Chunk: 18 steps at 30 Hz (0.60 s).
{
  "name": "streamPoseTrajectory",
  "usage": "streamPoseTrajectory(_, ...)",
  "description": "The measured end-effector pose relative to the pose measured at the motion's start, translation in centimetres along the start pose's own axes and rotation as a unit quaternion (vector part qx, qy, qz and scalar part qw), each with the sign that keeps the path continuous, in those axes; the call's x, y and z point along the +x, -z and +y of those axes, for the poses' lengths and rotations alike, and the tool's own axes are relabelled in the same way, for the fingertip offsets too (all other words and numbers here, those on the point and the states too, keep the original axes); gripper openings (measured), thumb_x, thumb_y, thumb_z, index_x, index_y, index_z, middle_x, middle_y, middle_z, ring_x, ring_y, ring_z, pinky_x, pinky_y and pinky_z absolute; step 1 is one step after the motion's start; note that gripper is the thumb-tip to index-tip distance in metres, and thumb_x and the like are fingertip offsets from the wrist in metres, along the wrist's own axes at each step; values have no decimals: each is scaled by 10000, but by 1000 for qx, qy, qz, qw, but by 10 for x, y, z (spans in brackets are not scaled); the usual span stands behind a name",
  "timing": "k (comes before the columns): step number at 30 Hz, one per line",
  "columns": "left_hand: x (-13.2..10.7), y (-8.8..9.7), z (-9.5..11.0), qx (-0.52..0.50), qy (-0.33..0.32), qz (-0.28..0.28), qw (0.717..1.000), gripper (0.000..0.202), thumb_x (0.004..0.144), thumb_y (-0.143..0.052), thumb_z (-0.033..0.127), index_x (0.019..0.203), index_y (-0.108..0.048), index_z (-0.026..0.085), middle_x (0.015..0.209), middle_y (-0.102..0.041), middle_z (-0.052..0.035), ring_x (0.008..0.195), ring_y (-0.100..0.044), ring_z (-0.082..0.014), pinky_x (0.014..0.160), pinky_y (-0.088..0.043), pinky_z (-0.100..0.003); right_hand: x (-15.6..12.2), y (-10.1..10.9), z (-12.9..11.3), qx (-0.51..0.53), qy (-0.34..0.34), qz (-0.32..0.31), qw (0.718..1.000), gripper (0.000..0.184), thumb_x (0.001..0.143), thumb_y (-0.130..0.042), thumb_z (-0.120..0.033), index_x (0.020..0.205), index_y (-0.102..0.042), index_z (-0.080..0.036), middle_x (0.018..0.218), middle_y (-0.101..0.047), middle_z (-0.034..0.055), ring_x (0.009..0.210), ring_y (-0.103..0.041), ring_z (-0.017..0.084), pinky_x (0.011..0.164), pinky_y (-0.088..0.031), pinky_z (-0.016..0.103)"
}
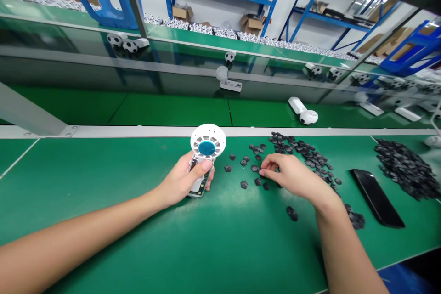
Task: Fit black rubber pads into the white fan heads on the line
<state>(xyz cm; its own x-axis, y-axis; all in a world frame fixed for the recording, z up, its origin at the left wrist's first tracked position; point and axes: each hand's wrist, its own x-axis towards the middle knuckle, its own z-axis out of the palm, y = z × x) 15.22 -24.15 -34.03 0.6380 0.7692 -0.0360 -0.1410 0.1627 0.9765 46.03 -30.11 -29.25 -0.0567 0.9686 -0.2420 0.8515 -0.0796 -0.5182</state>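
Note:
My left hand (pixel 193 177) is closed around a white handheld device (pixel 208 141) with a round, slotted, fan-like head and a blue centre. Its lower body (pixel 199 183) is see-through, with circuit parts showing inside, partly covered by my thumb. To the right, my right hand (pixel 285 172) is low over the table, thumb and finger pinched together at the edge of a small black pentagon piece (pixel 255 168). I cannot tell if that piece is lifted. Several loose pentagon pieces (pixel 244 185) lie around these fingertips, and a denser spread (pixel 310 154) lies behind the hand.
A black phone (pixel 377 197) lies right of my forearm, beside a big heap of black pieces (pixel 408 167). Beyond the metal rail (pixel 165 132), a white device (pixel 303 111) lies on the green surface. Football-patterned balls (pixel 130 46) sit on the glossy ledge. A post (pixel 31 110) stands at left.

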Motion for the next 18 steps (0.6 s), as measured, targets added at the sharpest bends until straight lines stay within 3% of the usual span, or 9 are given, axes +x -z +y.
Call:
streamPoseTrajectory(6, 0, 1, 0, 5, 2, 0, 1000, 428, 967, -637, 573, 1067, -552, 165, 818, -630, -17, 638, -649, -154, 598, -596, -305, -2, 6, 5, -45, -8, 41, 998, 309, 1022, -515, -373, 942, -782, -239, 850, -783, 38, 605, -678, 192, 539, -498, 311)
streamPoseTrajectory(12, 0, 1, 0, 6, 0, 0, 1000, 412, 968, -640, 559, 1065, -557, 168, 816, -629, -19, 649, -643, -154, 609, -597, -306, 2, 3, 10, -106, 46, 89, 989, 241, 1026, -570, -346, 1118, -774, -258, 1065, -752, 62, 910, -723, 247, 795, -550, 370)
streamPoseTrajectory(18, 1, 0, 2, 10, -4, -2, 1000, 414, 963, -644, 560, 1051, -554, 166, 809, -627, -19, 641, -640, -151, 600, -593, -301, 4, -7, -1, -111, 114, 54, 986, 202, 1022, -612, -389, 1085, -774, -287, 1046, -693, 48, 869, -705, 218, 790, -545, 350)
